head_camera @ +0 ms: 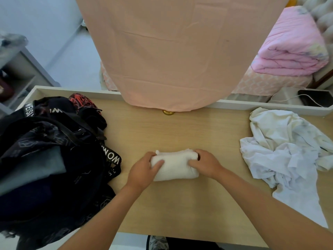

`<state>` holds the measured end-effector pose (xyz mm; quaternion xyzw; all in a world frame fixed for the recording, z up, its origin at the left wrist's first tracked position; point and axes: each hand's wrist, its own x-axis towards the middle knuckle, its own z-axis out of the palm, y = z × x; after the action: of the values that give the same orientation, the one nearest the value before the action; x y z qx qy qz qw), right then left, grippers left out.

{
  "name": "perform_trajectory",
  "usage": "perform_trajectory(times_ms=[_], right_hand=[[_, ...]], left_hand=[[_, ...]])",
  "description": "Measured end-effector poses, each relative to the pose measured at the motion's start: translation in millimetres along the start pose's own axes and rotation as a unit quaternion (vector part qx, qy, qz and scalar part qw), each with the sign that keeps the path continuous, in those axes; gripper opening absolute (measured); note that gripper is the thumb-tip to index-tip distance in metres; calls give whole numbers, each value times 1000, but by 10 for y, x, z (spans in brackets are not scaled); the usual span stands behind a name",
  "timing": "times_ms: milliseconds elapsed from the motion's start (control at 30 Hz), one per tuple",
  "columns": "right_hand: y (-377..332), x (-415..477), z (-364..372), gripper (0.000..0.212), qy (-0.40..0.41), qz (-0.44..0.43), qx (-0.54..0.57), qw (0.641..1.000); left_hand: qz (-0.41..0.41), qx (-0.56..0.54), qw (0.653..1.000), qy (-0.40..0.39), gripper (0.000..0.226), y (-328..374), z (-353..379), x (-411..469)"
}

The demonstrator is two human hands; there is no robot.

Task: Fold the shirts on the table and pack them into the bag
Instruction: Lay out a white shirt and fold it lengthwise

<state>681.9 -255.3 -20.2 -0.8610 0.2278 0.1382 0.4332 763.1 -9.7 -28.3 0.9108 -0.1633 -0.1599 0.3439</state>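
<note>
A white shirt rolled into a tight bundle [175, 164] lies in the middle of the wooden table [180, 204]. My left hand [144, 170] grips its left end, thumb on top. My right hand [205, 164] grips its right end, fingers curled into the fabric. A black bag [45, 159] with lettered straps stands open at the left, dark and grey clothes inside it. A crumpled pile of white shirts [288, 152] sits at the right of the table.
A peach cloth [171, 51] hangs over the table's far edge, above a small brass knob [168, 112]. Behind it is a bed with a folded pink quilt [292, 46]. A black phone with a white cable [315, 98] lies at the back right. A grey shelf [21, 69] stands at the left.
</note>
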Motion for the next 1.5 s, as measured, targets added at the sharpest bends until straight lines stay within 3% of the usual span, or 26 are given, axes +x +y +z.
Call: perform_trajectory(times_ms=[67, 133, 200, 300, 400, 467, 533, 633, 767, 867, 967, 1133, 1200, 1300, 1433, 1500], right_hand=[[-43, 74, 20, 12, 17, 36, 25, 999], [-105, 125, 65, 28, 27, 67, 29, 997], [-111, 168, 128, 47, 68, 51, -55, 995], [-115, 194, 205, 55, 157, -93, -254, 950], [-105, 206, 268, 59, 87, -202, -315, 923], [-10, 168, 372, 69, 29, -198, -319, 926], [78, 145, 457, 74, 38, -176, -316, 932], [101, 164, 489, 83, 44, -150, -298, 942], [109, 205, 480, 78, 44, -142, -295, 944], [125, 204, 487, 79, 35, -132, -288, 948], [119, 178, 519, 78, 46, -118, -275, 953], [96, 52, 553, 80, 26, -116, -275, 954], [82, -10, 527, 79, 25, -123, -270, 955], [-19, -98, 402, 84, 36, -140, -258, 955], [-350, -142, 221, 115, -13, -178, -266, 947], [-539, -195, 214, 121, -66, -155, -238, 957]], left_hand=[[50, 59, 992, 100, 37, 48, 65, 61], [162, 155, 968, 116, 39, 119, 185, 106], [233, 239, 942, 38, 45, 145, 357, 124], [224, 284, 931, -46, 54, 92, 546, 156], [203, 279, 935, -84, 57, 68, 553, 233], [212, 275, 931, -111, 66, 75, 524, 278], [215, 251, 935, -129, 72, 75, 514, 325], [145, 182, 963, -132, 70, 80, 505, 381], [90, 127, 980, -122, 68, 116, 516, 409], [-57, -10, 998, -36, 74, 237, 511, 385], [-186, -118, 975, 29, 68, 345, 467, 449], [-282, -196, 933, -103, 51, 368, 285, 601], [-264, -212, 930, -145, 38, 340, 156, 573], [-165, -210, 952, -149, 21, 335, -31, 389], [-14, -195, 971, -140, 27, 271, -270, -6], [42, -186, 973, -128, 34, 222, -395, -220]])
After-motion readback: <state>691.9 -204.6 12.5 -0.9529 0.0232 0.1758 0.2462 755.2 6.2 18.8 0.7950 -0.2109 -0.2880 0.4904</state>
